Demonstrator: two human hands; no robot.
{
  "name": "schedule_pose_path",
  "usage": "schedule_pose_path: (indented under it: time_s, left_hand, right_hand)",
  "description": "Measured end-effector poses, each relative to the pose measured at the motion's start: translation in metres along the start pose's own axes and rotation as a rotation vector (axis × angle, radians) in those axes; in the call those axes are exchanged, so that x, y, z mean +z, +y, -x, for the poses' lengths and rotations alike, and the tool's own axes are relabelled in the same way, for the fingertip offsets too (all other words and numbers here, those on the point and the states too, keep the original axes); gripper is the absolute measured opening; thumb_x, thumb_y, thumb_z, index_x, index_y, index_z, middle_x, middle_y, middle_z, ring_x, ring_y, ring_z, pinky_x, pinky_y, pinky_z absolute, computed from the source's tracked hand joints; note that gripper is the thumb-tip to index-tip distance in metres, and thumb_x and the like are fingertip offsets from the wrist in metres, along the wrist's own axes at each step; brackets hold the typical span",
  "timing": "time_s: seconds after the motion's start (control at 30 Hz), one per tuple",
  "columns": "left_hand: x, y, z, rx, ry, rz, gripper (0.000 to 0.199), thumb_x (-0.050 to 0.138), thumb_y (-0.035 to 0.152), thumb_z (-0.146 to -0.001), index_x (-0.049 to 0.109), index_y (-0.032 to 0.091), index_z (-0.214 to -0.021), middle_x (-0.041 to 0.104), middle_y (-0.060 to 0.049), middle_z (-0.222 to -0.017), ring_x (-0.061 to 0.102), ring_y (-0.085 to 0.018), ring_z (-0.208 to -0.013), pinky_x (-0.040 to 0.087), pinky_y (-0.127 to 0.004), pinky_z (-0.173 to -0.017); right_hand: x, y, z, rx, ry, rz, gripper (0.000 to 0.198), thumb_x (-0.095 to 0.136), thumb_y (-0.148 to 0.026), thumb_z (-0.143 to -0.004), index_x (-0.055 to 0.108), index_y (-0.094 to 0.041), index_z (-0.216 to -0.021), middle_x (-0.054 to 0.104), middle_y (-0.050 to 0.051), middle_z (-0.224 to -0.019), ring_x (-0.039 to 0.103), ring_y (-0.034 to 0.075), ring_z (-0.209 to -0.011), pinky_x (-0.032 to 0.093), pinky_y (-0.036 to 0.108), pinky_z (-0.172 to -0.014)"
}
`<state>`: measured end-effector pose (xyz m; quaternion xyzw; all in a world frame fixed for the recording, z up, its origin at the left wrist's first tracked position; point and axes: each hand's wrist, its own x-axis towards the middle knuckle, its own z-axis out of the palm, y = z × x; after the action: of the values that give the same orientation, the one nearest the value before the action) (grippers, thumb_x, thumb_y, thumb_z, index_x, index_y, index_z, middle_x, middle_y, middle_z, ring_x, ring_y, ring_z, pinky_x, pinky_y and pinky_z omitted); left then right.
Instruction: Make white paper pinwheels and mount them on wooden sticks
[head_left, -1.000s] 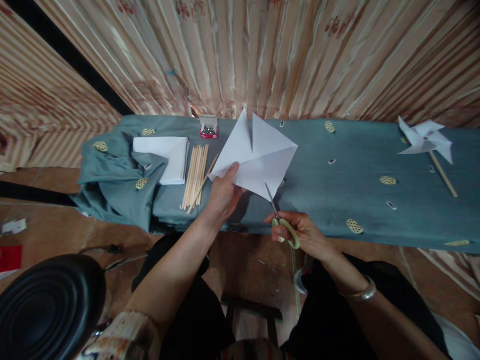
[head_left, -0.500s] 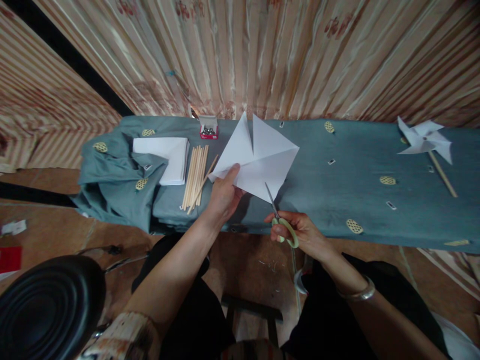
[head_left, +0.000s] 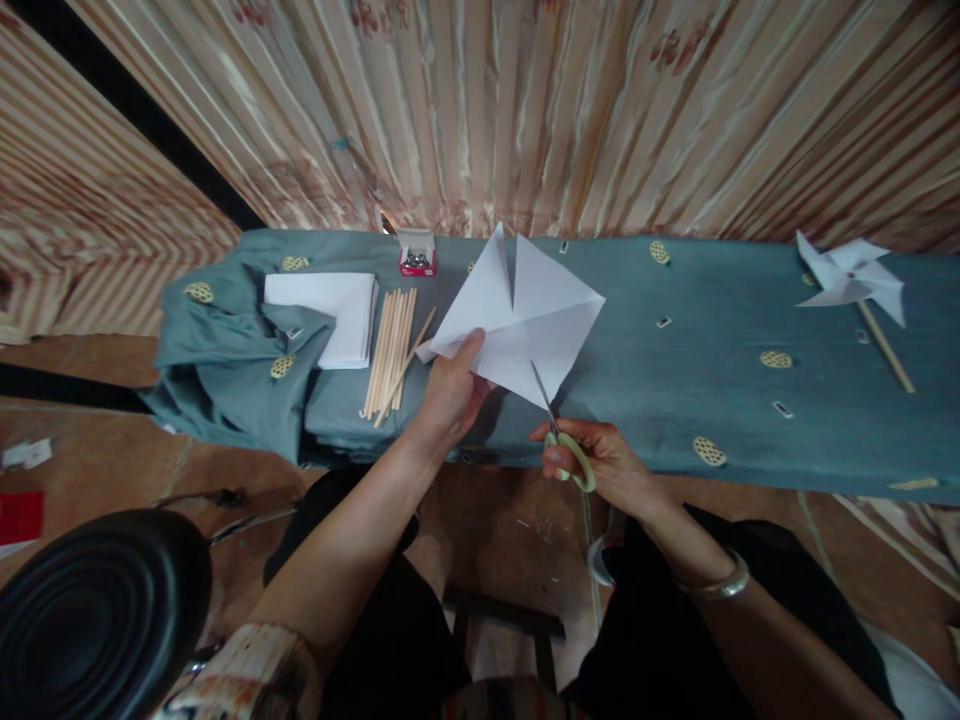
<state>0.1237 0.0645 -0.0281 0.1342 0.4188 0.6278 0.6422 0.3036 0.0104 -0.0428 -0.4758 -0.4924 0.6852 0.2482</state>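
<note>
A creased white sheet of paper (head_left: 540,310) is pinched at its left side by my left hand (head_left: 455,385), thumb on top. One slit opens from its upper edge toward the middle, and another cut separates a flap at the left corner. My right hand (head_left: 600,455) grips a pair of scissors (head_left: 576,462) with pale green handles. Their blades reach the paper's lower corner, one blade lying over the sheet. Whether the blades are fully closed I cannot tell. The paper is held above the cloth-covered table (head_left: 675,380).
Left of the paper lie several wooden sticks (head_left: 394,345) and a stack of white paper (head_left: 352,320). Behind them stands a small red-and-white box (head_left: 417,260) of metal pins. A finished paper pinwheel (head_left: 851,275) on a stick rests at the right. A black round stool (head_left: 97,610) is at lower left.
The paper has shifted slightly to the right with my left hand, so the scissor blades sit nearer its lower corner. My right hand has barely moved.
</note>
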Motion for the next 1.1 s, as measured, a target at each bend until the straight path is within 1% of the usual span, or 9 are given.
schedule_pose_path:
  time_s: [0.2, 0.3, 0.4, 0.5, 0.63, 0.73, 0.83, 1.1]
  left_hand:
    - [0.0001, 0.0001, -0.0008, 0.001, 0.013, -0.001, 0.018, 0.066, 0.016, -0.081, 0.066, 0.015, -0.099, 0.072, -0.003, -0.09, 0.068, -0.014, -0.081, 0.055, -0.027, -0.078]
    - [-0.0001, 0.0002, -0.0007, 0.0, 0.022, -0.003, 0.017, 0.066, 0.016, -0.081, 0.065, 0.015, -0.098, 0.071, -0.003, -0.09, 0.067, -0.014, -0.081, 0.055, -0.027, -0.078]
    - [0.0, 0.0001, 0.0002, -0.008, 0.015, -0.008, 0.02, 0.068, 0.018, -0.08, 0.065, 0.015, -0.099, 0.071, -0.003, -0.09, 0.067, -0.014, -0.083, 0.054, -0.027, -0.078]
    - [0.0007, -0.0002, 0.0014, -0.011, -0.006, -0.009, 0.022, 0.068, 0.018, -0.08, 0.065, 0.015, -0.102, 0.071, -0.002, -0.088, 0.067, -0.014, -0.081, 0.054, -0.026, -0.078]
    - [0.0029, -0.0015, 0.0036, -0.014, 0.005, -0.041, 0.021, 0.066, 0.018, -0.081, 0.065, 0.016, -0.102, 0.071, -0.002, -0.087, 0.067, -0.013, -0.077, 0.054, -0.024, -0.075]
    - [0.0045, -0.0033, 0.0057, -0.033, 0.024, -0.069, 0.017, 0.064, 0.018, -0.083, 0.065, 0.015, -0.099, 0.07, -0.002, -0.086, 0.066, -0.013, -0.077, 0.053, -0.024, -0.073]
    - [0.005, -0.0052, 0.0071, -0.047, 0.034, -0.085, 0.014, 0.065, 0.018, -0.082, 0.065, 0.015, -0.095, 0.07, -0.003, -0.084, 0.065, -0.013, -0.075, 0.052, -0.024, -0.07]
    - [0.005, -0.0046, 0.0074, -0.064, 0.045, -0.103, 0.013, 0.068, 0.021, -0.079, 0.063, 0.016, -0.091, 0.068, -0.001, -0.08, 0.063, -0.012, -0.07, 0.05, -0.023, -0.067]
  right_hand:
    - [0.0007, 0.0008, -0.0008, 0.021, 0.016, -0.032, 0.051, 0.08, -0.06, -0.06, 0.067, -0.018, -0.085, 0.059, -0.003, -0.056, 0.052, 0.009, -0.049, 0.04, 0.022, -0.046]
    - [0.0006, 0.0008, -0.0008, 0.019, 0.025, -0.025, 0.051, 0.079, -0.061, -0.061, 0.067, -0.017, -0.085, 0.06, -0.003, -0.056, 0.052, 0.009, -0.049, 0.04, 0.022, -0.046]
    - [0.0001, 0.0012, -0.0007, 0.012, 0.027, 0.002, 0.051, 0.078, -0.06, -0.063, 0.068, -0.017, -0.088, 0.061, -0.002, -0.057, 0.053, 0.01, -0.05, 0.041, 0.023, -0.047]
    - [-0.0002, 0.0016, -0.0005, -0.004, 0.019, 0.013, 0.053, 0.077, -0.062, -0.064, 0.068, -0.017, -0.09, 0.062, -0.002, -0.058, 0.054, 0.01, -0.051, 0.043, 0.023, -0.049]
    - [-0.0003, -0.0006, 0.0003, -0.033, 0.009, 0.038, 0.051, 0.075, -0.062, -0.066, 0.068, -0.017, -0.09, 0.063, -0.001, -0.061, 0.056, 0.011, -0.053, 0.044, 0.024, -0.05]
    - [-0.0005, -0.004, 0.001, -0.037, 0.013, 0.041, 0.05, 0.074, -0.064, -0.067, 0.067, -0.018, -0.087, 0.063, -0.001, -0.061, 0.056, 0.011, -0.054, 0.045, 0.024, -0.051]
    - [-0.0009, -0.0055, 0.0011, -0.044, 0.017, 0.034, 0.051, 0.073, -0.065, -0.066, 0.067, -0.019, -0.086, 0.063, -0.002, -0.061, 0.056, 0.011, -0.055, 0.046, 0.025, -0.052]
    - [-0.0014, 0.0005, -0.0008, -0.041, 0.027, 0.017, 0.049, 0.074, -0.063, -0.067, 0.067, -0.018, -0.085, 0.062, -0.002, -0.059, 0.055, 0.011, -0.053, 0.043, 0.024, -0.049]
